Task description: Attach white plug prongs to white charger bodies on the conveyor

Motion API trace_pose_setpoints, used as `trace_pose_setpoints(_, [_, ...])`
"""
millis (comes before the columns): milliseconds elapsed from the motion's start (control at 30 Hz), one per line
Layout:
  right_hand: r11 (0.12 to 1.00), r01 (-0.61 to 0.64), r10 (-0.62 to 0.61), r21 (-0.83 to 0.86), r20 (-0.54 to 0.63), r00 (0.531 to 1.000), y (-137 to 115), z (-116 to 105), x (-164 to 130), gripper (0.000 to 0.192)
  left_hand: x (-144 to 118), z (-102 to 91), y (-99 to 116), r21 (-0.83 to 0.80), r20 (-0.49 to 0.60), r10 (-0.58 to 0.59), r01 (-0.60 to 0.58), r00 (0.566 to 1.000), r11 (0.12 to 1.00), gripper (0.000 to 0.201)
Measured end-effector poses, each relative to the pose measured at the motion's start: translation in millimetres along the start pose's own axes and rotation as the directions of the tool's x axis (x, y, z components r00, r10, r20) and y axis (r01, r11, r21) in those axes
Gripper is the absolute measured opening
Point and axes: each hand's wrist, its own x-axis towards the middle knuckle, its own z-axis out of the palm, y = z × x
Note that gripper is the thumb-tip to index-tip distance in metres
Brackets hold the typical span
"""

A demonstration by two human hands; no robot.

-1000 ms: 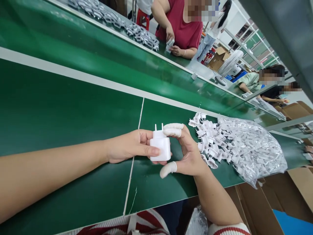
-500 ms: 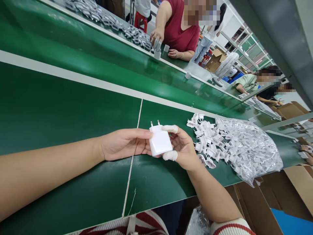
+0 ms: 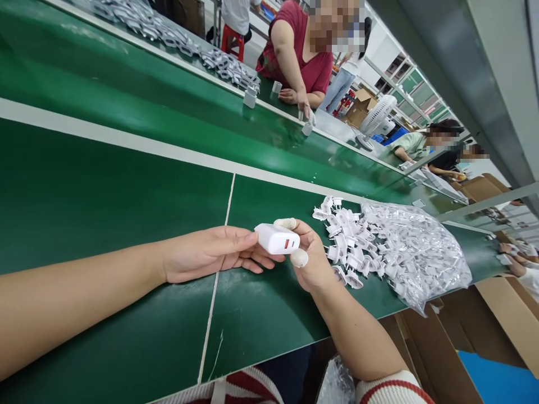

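Note:
A white plug charger is held between my two hands over the green bench. Its end face, with a red port and a second small port, is turned toward me. My right hand, with white covers on its thumb and a finger, grips the charger from the right. At the charger's left end, my left hand has its thumb against the edge and its fingers stretched underneath. The plug pins are hidden from this angle. Right of my hands lies a pile of white plug pieces.
A clear plastic bag full of similar white pieces lies on the green bench. Beyond runs a green belt with some white housings. Across it, a person in a red shirt reaches down. Cardboard boxes stand at lower right.
The charger has been tipped so its port end shows instead of its broad face and pins. My left fingers have spread more. The co-worker's hand has moved right along the belt edge.

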Motion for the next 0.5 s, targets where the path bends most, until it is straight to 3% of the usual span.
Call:
trace_pose_setpoints(200, [1.0, 0.01, -0.009, 0.016, -0.022, 1.0, -3.6, 2.9, -4.1, 0.081, -0.7, -1.4, -1.6, -0.026, -0.051, -0.045, 0.044, 0.998, 0.999, 0.044])
trace_pose_setpoints(333, [0.982, 0.138, -0.138, -0.128, 0.007, 0.99, -4.9, 2.4, -4.0, 0.072, -0.9, 1.2, 0.7, -0.054, -0.107, -0.035, 0.03, 0.994, 0.998, 0.047])
trace_pose_setpoints(433, [0.854, 0.345, -0.343, -0.39, 0.078, 0.936, -3.5, 2.3, -1.8, 0.058, -0.4, 5.4, 4.9, -0.012, -0.209, -0.018, 0.016, 0.978, 1.0, 0.05])
trace_pose_setpoints(500, [0.739, 0.452, -0.459, -0.501, 0.117, 0.881, -4.2, 4.3, -2.5, 0.057, 0.3, 6.9, 8.2, 0.077, -0.341, 0.014, 0.013, 0.94, 0.997, 0.05])
